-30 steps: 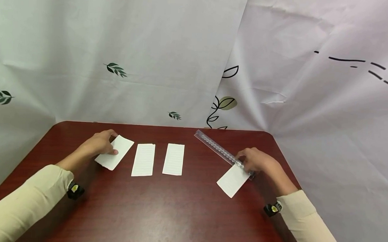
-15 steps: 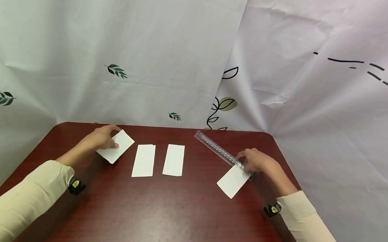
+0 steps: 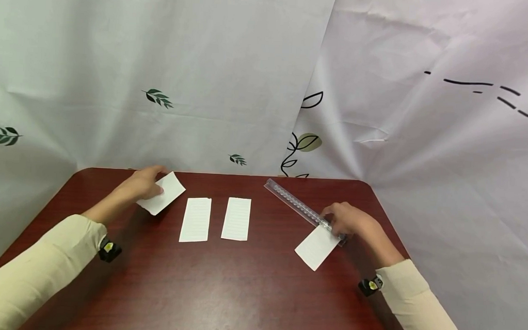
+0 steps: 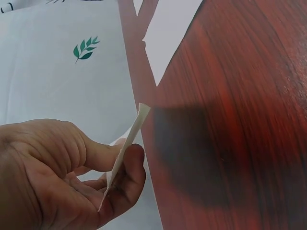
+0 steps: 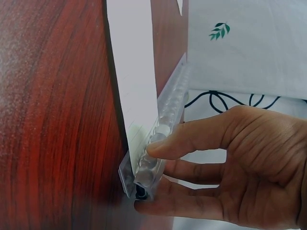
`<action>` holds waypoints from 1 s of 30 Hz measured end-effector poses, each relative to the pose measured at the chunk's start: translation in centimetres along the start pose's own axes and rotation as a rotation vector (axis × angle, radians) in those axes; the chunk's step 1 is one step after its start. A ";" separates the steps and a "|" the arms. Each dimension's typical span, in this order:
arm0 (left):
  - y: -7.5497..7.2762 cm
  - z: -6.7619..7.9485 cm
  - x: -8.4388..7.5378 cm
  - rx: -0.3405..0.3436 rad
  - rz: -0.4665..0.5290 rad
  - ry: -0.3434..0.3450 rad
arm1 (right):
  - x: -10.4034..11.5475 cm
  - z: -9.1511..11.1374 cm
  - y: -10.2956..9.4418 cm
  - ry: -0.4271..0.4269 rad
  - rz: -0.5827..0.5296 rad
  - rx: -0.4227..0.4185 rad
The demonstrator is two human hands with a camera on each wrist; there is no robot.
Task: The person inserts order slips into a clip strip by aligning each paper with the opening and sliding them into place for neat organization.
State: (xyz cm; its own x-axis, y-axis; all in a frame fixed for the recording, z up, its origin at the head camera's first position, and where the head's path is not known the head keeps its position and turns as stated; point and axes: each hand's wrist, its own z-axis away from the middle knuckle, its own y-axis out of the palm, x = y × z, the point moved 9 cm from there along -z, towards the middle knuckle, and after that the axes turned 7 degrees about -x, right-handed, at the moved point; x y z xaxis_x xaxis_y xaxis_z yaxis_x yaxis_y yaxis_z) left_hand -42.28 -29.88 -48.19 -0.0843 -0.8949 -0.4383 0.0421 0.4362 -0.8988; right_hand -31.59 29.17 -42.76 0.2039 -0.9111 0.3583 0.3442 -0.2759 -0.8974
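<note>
My left hand (image 3: 146,182) pinches a white paper slip (image 3: 169,190) between thumb and fingers near the table's back left. In the left wrist view the slip (image 4: 130,136) is seen nearly edge-on, held above the tabletop with a shadow beside it. At the right, my right hand (image 3: 348,218) grips the near end of a clear plastic strip (image 3: 293,201) with a row of round bumps, thumb on top and fingers beneath. Another white paper slip (image 3: 317,248) has its end at the strip, close to the thumb; in the right wrist view this slip (image 5: 134,62) meets the strip's near end.
Two lined paper slips, a left one (image 3: 195,220) and a right one (image 3: 236,219), lie side by side between the hands. The dark red-brown table (image 3: 224,290) ends at the back against a pale cloth (image 3: 205,85) printed with leaves.
My left hand has moved slightly up and to the right with its paper slip, which now tilts more. The right hand, the plastic strip and its slip have stayed in place.
</note>
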 end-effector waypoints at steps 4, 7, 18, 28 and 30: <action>0.9 -1.5 0.7 -0.020 0.022 0.039 | 0.1 -0.1 0.0 -0.002 -0.003 -0.004; -1.5 2.1 -5.3 -0.004 0.050 0.037 | 0.2 -0.1 -0.1 -0.001 0.003 -0.006; -2.3 5.8 -15.1 0.079 0.129 0.034 | 0.0 -0.1 0.0 0.009 0.000 0.001; 0.7 5.3 -18.7 0.112 0.148 0.051 | 0.0 -0.1 0.1 0.013 0.001 0.004; 1.4 5.2 -19.3 0.117 0.160 0.055 | 0.0 -0.1 0.1 0.015 -0.001 0.005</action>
State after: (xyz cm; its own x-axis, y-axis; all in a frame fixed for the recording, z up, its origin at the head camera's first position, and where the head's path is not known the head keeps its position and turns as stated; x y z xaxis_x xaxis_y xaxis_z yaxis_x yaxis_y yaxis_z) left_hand -35.46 -12.54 -40.96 -0.1214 -0.8069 -0.5781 0.1749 0.5559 -0.8126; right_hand -31.65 29.15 -42.89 0.1895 -0.9154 0.3551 0.3487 -0.2753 -0.8959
